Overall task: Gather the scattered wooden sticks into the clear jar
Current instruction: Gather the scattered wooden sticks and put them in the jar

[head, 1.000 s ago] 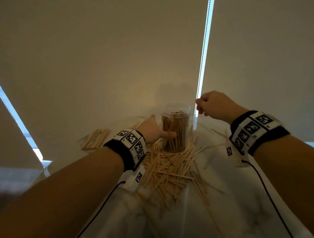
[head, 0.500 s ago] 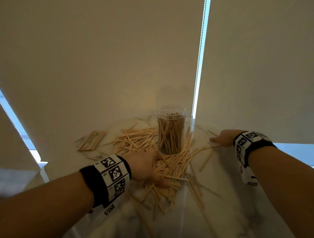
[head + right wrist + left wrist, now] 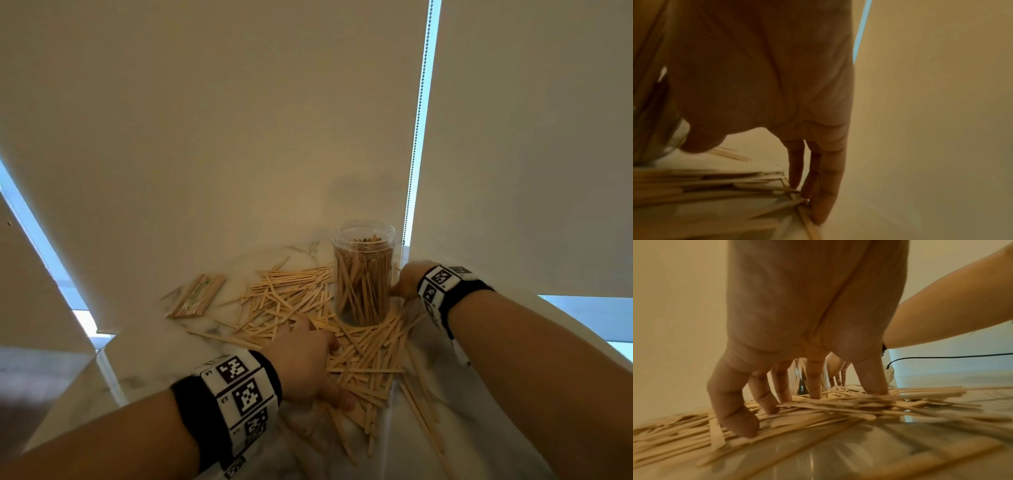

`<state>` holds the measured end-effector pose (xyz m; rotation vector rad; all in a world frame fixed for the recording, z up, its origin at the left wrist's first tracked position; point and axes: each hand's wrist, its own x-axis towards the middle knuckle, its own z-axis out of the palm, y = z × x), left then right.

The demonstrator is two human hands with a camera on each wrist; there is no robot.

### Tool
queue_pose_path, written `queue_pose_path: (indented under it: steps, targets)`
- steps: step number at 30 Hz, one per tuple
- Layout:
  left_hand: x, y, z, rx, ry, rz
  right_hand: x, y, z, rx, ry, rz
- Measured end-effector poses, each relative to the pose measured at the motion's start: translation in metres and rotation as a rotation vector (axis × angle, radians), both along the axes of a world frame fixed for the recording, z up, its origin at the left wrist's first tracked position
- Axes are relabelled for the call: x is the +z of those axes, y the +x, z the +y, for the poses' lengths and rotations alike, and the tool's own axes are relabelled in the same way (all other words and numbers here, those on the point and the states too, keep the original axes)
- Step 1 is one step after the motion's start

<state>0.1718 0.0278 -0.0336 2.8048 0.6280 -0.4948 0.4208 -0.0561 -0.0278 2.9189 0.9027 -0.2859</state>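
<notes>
A clear jar (image 3: 363, 274), packed with upright wooden sticks, stands open at the back of the marble table (image 3: 479, 428). Loose wooden sticks (image 3: 291, 301) lie scattered to its left and in front of it. My left hand (image 3: 308, 359) rests on the pile in front of the jar. In the left wrist view its spread fingers (image 3: 813, 386) press down on the sticks (image 3: 838, 404). My right hand (image 3: 407, 281) is down beside the jar's right side. Its straight fingers (image 3: 816, 186) touch the ends of sticks (image 3: 715, 183) on the table. Neither hand grips anything.
A flat pack of sticks (image 3: 197, 299) lies at the far left of the table. Window blinds (image 3: 239, 137) hang close behind the jar, with a bead cord (image 3: 416, 137) between them. The table's edge (image 3: 102, 370) runs along the left.
One second ago my left hand held the jar and my right fist hung beside its mouth. Both hands have come down onto the sticks, and the right one has slid in towards the jar.
</notes>
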Motion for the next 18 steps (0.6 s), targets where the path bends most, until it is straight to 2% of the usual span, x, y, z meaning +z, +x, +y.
queue_pose_path:
  steps: [7, 15, 18]
  targets:
    - [0.000, -0.001, 0.002, -0.022, 0.001, -0.030, 0.002, -0.013, -0.004, 0.102, -0.024, 0.026]
    - [0.012, -0.029, -0.005, -0.048, -0.041, -0.057, 0.017, -0.091, -0.051, 0.095, -0.047, 0.112]
    - [0.016, -0.045, -0.008, -0.060, -0.039, -0.046, 0.019, -0.125, -0.063, 0.133, -0.052, 0.069]
